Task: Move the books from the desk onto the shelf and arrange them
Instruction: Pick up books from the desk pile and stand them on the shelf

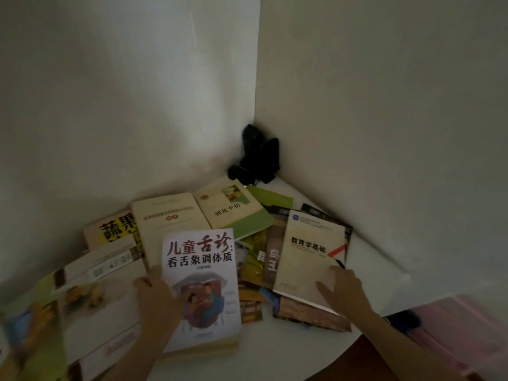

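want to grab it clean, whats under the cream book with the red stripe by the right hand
The cream book lies on other books: a brown-covered one shows below its near edge, a dark one at its left. How many more lie beneath is covered. The right hand rests on it.

Head cam: I've got the white-cover book [200, 273] as reference, tilted up off the desk [277, 347]. Left hand [156, 301] grips its left edge, thumb on the cover. Right of it, right hand [341, 292] rests flat on the cream textbook [308, 254]. Behind it, a green-edged book [233, 210]; beyond that, dark objects [255, 158] in the wall corner.
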Available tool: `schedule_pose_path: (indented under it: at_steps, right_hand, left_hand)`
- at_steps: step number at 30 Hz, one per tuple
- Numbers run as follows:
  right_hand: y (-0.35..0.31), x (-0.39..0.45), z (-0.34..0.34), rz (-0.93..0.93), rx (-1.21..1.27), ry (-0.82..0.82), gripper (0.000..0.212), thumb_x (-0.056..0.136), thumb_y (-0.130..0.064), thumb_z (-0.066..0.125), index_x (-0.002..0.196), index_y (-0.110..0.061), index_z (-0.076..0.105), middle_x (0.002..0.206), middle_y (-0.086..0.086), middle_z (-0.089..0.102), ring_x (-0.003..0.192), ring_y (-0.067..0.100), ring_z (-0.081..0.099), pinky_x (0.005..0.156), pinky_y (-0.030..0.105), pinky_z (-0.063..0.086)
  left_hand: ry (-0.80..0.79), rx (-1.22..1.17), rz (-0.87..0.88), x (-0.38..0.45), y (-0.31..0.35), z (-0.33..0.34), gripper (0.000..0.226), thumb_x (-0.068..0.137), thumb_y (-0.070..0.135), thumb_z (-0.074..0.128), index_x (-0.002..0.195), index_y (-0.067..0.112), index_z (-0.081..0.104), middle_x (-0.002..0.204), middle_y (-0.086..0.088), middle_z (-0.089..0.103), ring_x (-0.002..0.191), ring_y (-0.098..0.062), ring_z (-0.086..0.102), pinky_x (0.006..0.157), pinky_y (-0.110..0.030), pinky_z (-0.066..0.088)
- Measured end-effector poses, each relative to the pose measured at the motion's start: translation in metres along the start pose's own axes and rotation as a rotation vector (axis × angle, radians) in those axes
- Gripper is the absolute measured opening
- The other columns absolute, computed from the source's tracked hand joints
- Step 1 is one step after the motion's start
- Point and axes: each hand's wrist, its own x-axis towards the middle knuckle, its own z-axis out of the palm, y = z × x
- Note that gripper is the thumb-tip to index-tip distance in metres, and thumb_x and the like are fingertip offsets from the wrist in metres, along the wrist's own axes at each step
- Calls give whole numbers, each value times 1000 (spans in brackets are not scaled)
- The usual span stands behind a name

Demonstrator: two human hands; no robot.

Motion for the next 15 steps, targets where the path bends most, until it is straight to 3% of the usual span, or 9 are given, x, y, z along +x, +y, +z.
schedule_pose_path:
  at_steps: [4, 7, 10, 13, 15]
  right_hand:
    - [15, 28, 6, 225, 188, 8, 94, 74, -60, 73, 140, -5, 35, 133, 21, 45, 119, 37, 50, 99, 43, 44]
    - [22, 38, 14, 289, 275, -46, 94, 65, -62, 80, 129, -2, 46, 120, 16, 58, 95, 26, 62, 74, 34, 55]
    - [23, 43, 11, 296, 346, -76, 86, 61, -61, 83, 117, -3, 55, 102, 9, 65, 78, 19, 63, 51, 21, 43]
    - [23, 48, 7, 334, 382, -101, 85, 62, -63, 81, 115, -1, 55, 99, 7, 64, 79, 20, 61, 51, 21, 44]
    - [25, 51, 9, 357, 449, -98, 88, 57, -56, 88, 116, 0, 54, 100, 10, 66, 82, 23, 65, 60, 28, 55]
  left_hand:
    - [-86, -75, -99, 16, -23, 19, 81, 55, 27, 94, 118, 3, 50, 111, -21, 60, 90, -38, 62, 69, -49, 58]
    - [-87, -146, -16, -1, -4, 4, 49, 71, 24, 85, 100, 10, 49, 99, -6, 60, 83, -27, 59, 64, -36, 51]
    - [-83, -184, 229, -20, 19, -7, 34, 88, 22, 68, 109, 13, 43, 97, 0, 57, 80, -23, 58, 62, -31, 45]
    - [-113, -217, 398, -27, 45, -19, 34, 94, 18, 58, 123, 10, 41, 94, 4, 62, 66, -7, 59, 53, -17, 44]
    - [-127, -305, 425, -28, 74, -31, 33, 94, 19, 59, 122, 19, 41, 88, 15, 63, 61, 4, 61, 48, -13, 48]
